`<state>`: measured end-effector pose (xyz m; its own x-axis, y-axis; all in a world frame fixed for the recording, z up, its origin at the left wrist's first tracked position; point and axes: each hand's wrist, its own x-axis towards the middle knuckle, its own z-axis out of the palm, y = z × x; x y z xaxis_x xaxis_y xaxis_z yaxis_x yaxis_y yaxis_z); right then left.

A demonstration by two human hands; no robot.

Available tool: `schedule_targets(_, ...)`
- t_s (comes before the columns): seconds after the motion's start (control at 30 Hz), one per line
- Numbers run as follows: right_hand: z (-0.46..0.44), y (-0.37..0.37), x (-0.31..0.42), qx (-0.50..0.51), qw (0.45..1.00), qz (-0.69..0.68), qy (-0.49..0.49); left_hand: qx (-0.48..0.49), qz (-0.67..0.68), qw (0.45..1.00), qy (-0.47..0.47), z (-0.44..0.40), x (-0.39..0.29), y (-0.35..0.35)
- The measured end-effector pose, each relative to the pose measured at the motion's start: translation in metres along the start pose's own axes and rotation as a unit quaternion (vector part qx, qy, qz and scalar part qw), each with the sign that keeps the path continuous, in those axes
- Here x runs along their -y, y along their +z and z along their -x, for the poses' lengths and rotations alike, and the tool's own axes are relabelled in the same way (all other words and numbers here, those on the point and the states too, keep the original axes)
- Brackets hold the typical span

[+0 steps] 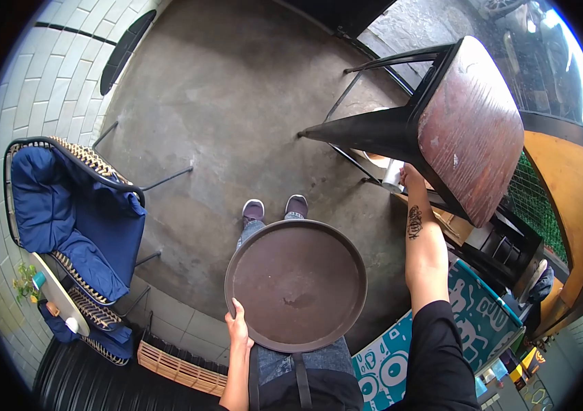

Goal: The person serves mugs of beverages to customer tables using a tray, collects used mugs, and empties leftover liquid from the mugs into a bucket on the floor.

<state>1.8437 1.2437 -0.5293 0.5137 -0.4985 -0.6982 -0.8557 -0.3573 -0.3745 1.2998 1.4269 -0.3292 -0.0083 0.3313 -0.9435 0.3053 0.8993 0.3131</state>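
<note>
My left hand (238, 329) grips the near left rim of a round dark brown tray (296, 284), its thumb lying over the edge. Nothing stands on the tray, which is held level in front of my waist. On the right my outstretched arm, with a tattoo on the forearm, reaches beneath a tall stool (473, 130) with a worn wooden seat. There my right hand (408, 178) is closed on a pale metallic cup (393, 176). The stool's seat and leg partly hide the hand.
A chair with blue cushions (93, 219) stands at the left by a white brick wall. Behind it is a small table (62, 294) with a plant. A teal patterned panel (476, 308) and dark furniture are at the lower right.
</note>
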Motion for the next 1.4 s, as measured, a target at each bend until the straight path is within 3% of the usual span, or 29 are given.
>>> schedule_targets(0.17,0.026,-0.016,-0.025,0.01,0.999,-0.029,-0.012,0.0,-0.024,1.0,0.0,-0.007,-0.014,-0.011)
schedule_targets(0.4,0.134,-0.065,-0.097,0.176,0.95,-0.179,-0.186,0.098,-0.081,0.99,0.059,-0.021,-0.064,-0.038)
schedule_targets(0.57,0.307,-0.139,-0.146,0.215,0.913,-0.253,-0.235,0.159,-0.158,0.969,0.108,-0.007,-0.112,-0.027)
schedule_targets(0.73,0.435,-0.194,-0.229,0.2,0.908,-0.305,-0.206,0.243,-0.285,0.906,0.198,0.037,-0.127,0.03)
schedule_targets(0.8,0.476,-0.212,-0.261,0.162,0.919,-0.284,-0.22,0.297,-0.333,0.872,0.203,0.052,-0.12,0.053)
schedule_targets(0.93,0.54,-0.249,-0.314,0.091,0.889,-0.371,-0.252,0.441,-0.395,0.786,0.176,0.103,-0.081,0.096)
schedule_targets(1.0,0.556,-0.268,-0.348,0.052,0.896,-0.356,-0.259,0.477,-0.42,0.763,0.115,0.146,-0.049,0.104)
schedule_targets(1.13,0.587,-0.301,-0.407,-0.059,0.869,-0.417,-0.259,0.503,-0.513,0.692,0.07,0.189,0.03,0.1)
schedule_targets(1.27,0.616,-0.339,-0.469,-0.193,0.856,-0.402,-0.262,0.538,-0.577,0.613,0.052,0.247,0.113,0.07)
schedule_targets(1.4,0.644,-0.387,-0.538,-0.29,0.85,-0.359,-0.253,0.546,-0.614,0.569,0.019,0.283,0.188,0.037)
